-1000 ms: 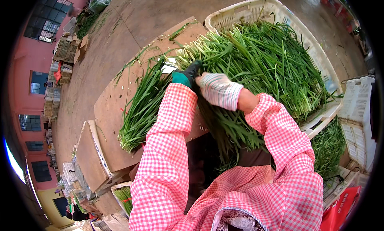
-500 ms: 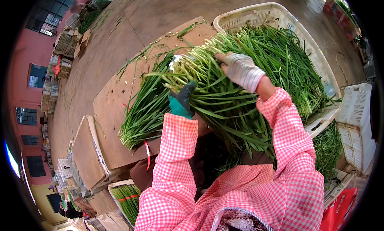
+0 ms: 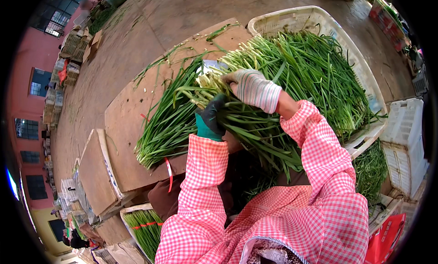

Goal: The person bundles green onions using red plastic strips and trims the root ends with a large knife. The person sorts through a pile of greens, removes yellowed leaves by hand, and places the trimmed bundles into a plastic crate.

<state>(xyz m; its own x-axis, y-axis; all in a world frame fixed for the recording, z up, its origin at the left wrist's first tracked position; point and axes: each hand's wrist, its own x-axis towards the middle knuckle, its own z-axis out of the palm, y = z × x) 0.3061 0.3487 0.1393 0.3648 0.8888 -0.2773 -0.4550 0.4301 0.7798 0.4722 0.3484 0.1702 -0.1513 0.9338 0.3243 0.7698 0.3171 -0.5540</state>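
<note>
My left hand, in a dark green and black glove, is closed around a bunch of garlic chives near its pale cut ends. On the same bunch my right hand, in a striped knit glove, closes from above at the stem ends. The green leaves hang toward my lap. Just left of my left hand, a pile of garlic chives lies on the brown board, with a red strip at its lower end. To the right, a large heap of garlic chives fills a white plastic basket.
At lower left a crate holds chives tied with red bands. White crates stand at right above a red bag. Loose greens lie below the basket. Stacked crates line the far pink wall.
My right hand has moved left and down from the heap's edge to the bunch in my left hand. That bunch now stands apart from the heap in the basket.
</note>
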